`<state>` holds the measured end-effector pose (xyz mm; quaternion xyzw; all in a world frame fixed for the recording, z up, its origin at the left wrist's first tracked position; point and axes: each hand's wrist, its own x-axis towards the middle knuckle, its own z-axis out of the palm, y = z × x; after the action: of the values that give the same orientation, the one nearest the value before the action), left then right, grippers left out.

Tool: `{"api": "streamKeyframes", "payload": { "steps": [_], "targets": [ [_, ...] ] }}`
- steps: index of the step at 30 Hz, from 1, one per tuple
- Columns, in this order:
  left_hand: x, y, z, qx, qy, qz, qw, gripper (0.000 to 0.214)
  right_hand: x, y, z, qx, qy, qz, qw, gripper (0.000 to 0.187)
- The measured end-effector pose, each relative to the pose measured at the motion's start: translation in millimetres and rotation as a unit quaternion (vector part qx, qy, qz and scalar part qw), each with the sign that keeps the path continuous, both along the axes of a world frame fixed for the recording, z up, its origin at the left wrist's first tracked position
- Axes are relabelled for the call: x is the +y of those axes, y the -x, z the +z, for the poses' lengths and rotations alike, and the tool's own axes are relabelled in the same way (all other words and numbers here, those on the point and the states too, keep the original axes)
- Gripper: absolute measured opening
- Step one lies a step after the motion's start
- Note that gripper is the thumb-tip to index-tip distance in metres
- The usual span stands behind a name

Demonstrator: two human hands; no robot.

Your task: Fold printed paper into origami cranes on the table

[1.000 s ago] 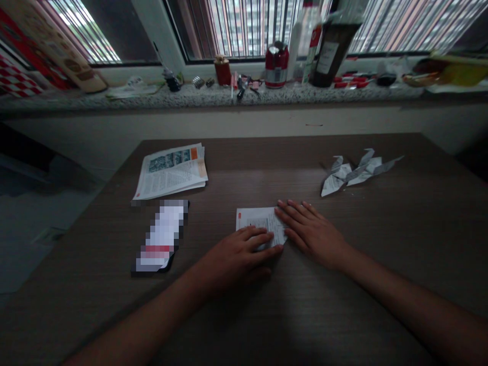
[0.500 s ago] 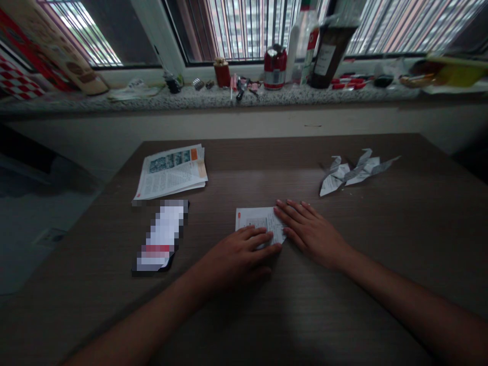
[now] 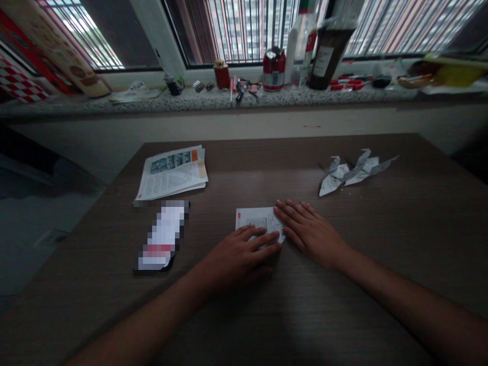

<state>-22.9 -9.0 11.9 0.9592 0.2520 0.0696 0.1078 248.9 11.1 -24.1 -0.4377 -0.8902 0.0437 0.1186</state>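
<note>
A printed sheet of paper (image 3: 246, 217), apparently folded, lies flat on the brown table (image 3: 244, 315) in front of me. My left hand (image 3: 242, 254) rests across its near edge with the fingers stretched out. Over its right side lies my right hand (image 3: 314, 231), palm down and fingers extended. Both hands press on the paper without gripping it, and they cover much of its near and right parts. Two folded paper birds (image 3: 356, 172) stand together at the back right of the table.
Printed pages (image 3: 173, 173) lie at the back left, with a phone (image 3: 162, 236) nearer me, its screen blurred out. Behind the table, a stone window sill (image 3: 206, 103) carries a red can (image 3: 274, 68), a dark cup (image 3: 331, 56), a red jar (image 3: 221, 74) and small items.
My left hand's fingers have shifted slightly on the paper, the index finger reaching a little further right. My right hand and the paper stay in place.
</note>
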Motion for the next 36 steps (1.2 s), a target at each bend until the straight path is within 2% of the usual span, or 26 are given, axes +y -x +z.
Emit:
{"api": "streamKeyframes", "payload": {
  "steps": [6,13,17,20,27,32,36],
  "targets": [
    [-1.5,-0.4,4.5,0.006,0.014,0.019,1.000,0.058,0.1,-0.7,-1.9,-0.006,-0.004,0.003,1.000,0.063],
    [-1.9,-1.6,8.1,0.013,0.030,0.027,0.999,0.061,-2.8,-1.3,5.4,-0.001,-0.024,0.028,0.999,0.069],
    [-1.9,-1.1,6.6,0.004,0.028,0.026,0.999,0.061,-6.9,-0.1,3.1,0.005,0.002,0.072,0.997,0.067],
    [-2.4,-0.9,6.0,0.001,0.024,0.026,0.999,0.060,-9.0,1.4,0.7,-0.002,0.017,0.079,0.997,0.065],
    [-2.8,-0.5,7.3,0.003,0.022,0.022,1.000,0.057,-6.3,4.1,0.8,0.016,0.019,0.037,0.999,0.069],
    [-2.0,-0.1,7.3,-0.006,0.017,0.020,1.000,0.055,10.5,-12.1,-6.3,0.018,-0.009,-0.049,0.999,0.073],
    [-1.3,0.0,5.6,-0.010,0.022,0.019,1.000,0.056,20.0,-22.5,-8.5,0.011,-0.005,-0.057,0.998,0.070]
  ]
}}
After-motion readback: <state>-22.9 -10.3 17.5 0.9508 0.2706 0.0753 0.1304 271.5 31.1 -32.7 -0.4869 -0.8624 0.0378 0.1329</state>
